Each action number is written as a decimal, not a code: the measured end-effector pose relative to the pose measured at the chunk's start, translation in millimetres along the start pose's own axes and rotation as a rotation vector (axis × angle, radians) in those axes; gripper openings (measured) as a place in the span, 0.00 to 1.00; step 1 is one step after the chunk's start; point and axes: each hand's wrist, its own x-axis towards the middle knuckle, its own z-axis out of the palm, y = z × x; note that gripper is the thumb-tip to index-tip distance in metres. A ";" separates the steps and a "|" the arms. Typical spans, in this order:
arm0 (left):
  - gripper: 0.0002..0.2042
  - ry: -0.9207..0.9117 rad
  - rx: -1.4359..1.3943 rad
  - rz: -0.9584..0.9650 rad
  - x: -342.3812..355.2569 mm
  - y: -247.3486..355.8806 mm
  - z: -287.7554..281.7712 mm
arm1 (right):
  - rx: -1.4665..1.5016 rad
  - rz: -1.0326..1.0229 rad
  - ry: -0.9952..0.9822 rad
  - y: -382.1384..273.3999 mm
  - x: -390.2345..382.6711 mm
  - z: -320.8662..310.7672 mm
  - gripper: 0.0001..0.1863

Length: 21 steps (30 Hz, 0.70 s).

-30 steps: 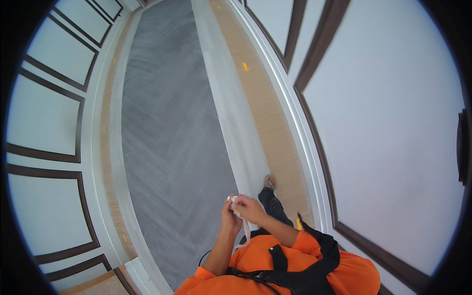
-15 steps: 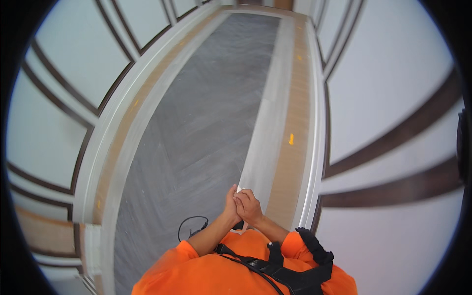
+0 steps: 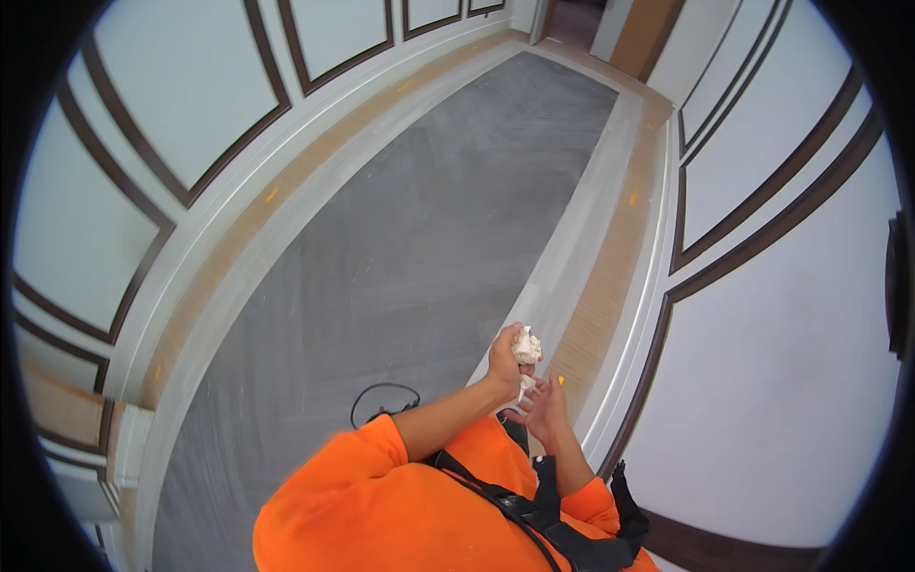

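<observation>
My left hand (image 3: 502, 358) is closed around a crumpled white wad (image 3: 526, 346), which looks like paper or masking tape. Below the wad is a small white scrap (image 3: 526, 384), between my two hands; I cannot tell which hand it touches. Just beneath and to the right, my right hand (image 3: 546, 414) is open with its fingers apart, close to the scrap. Both arms come out of orange sleeves, and a black strap crosses my front.
A grey floor (image 3: 400, 219) runs ahead, bordered by pale and tan strips with small yellow marks. White walls with dark brown moulding (image 3: 229, 162) stand on both sides. A black cable (image 3: 381, 386) loops by my left arm. At the far end is a doorway (image 3: 574, 24).
My hands were pressed together and have come apart, moving right. The white wad now shows in my left hand, while my right hand has opened below it. The view has swung left.
</observation>
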 end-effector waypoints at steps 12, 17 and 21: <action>0.15 0.104 0.032 0.497 272.8 192.2 136.2 | -0.206 0.422 -0.237 -215.6 248.8 86.9 0.38; 0.15 0.210 0.086 0.725 370.3 259.9 162.7 | -0.171 0.331 -0.646 -360.5 320.7 183.7 0.40; 0.15 0.316 0.169 0.725 463.9 294.2 151.4 | -0.052 0.352 -0.687 -438.1 375.5 278.5 0.39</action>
